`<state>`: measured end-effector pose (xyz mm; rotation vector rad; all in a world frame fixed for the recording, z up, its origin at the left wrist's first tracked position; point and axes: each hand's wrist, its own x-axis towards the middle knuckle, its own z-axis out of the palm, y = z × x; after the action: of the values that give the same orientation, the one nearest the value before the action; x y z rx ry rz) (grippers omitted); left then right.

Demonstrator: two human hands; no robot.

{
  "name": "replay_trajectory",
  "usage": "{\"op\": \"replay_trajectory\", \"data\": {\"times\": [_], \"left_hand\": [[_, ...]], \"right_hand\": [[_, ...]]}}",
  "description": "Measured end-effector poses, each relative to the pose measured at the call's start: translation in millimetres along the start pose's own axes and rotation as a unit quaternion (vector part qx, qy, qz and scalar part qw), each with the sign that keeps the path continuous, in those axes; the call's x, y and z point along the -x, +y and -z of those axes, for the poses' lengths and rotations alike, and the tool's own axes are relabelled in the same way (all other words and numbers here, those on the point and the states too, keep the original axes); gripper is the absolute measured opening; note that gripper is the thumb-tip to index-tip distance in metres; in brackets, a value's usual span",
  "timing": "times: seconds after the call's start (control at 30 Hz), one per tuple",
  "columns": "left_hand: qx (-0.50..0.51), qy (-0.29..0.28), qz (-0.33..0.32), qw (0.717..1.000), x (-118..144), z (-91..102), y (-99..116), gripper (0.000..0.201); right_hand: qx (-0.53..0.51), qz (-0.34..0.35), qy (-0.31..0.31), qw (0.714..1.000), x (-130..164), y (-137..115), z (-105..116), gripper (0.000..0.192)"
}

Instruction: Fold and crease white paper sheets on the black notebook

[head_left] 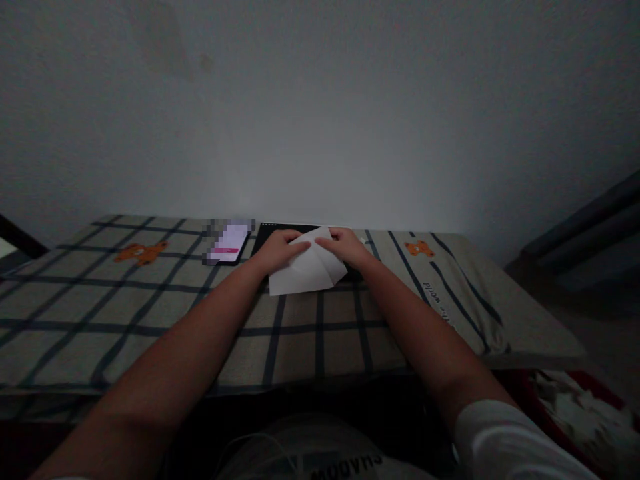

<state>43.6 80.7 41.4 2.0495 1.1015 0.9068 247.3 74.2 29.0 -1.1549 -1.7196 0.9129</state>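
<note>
A folded sheet of white paper (pixel 307 272) is held between my two hands, tilted above the table. My left hand (pixel 280 250) grips its upper left edge with the thumb lying on top. At the paper's upper right, my right hand (pixel 347 245) pinches it, thumb on the near face. A crease runs down the right part of the sheet. The fingers behind the paper are mostly hidden. Beneath the hands and paper lies a flat black object (pixel 273 230), largely covered, so its kind is unclear.
A phone (pixel 227 247) with a lit screen lies left of the hands. The checked tablecloth (pixel 240 360) with bear pictures covers the table, which stands against a grey wall (pixel 320 133). At the lower right is a red container (pixel 520 387) holding crumpled whitish material.
</note>
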Motion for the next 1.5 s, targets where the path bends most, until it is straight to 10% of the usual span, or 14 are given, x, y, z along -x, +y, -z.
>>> {"op": "replay_trajectory", "data": {"times": [0.6,1.5], "left_hand": [[-0.009,0.013,0.012,1.0,-2,-1.8,-4,0.04],[-0.035,-0.008,-0.047,0.998,-2,0.2,-3,0.036]], "right_hand": [[0.077,0.074,0.014,0.994,4,-10,0,0.029],[-0.084,-0.031,-0.025,0.996,-1,7,3,0.029]]}}
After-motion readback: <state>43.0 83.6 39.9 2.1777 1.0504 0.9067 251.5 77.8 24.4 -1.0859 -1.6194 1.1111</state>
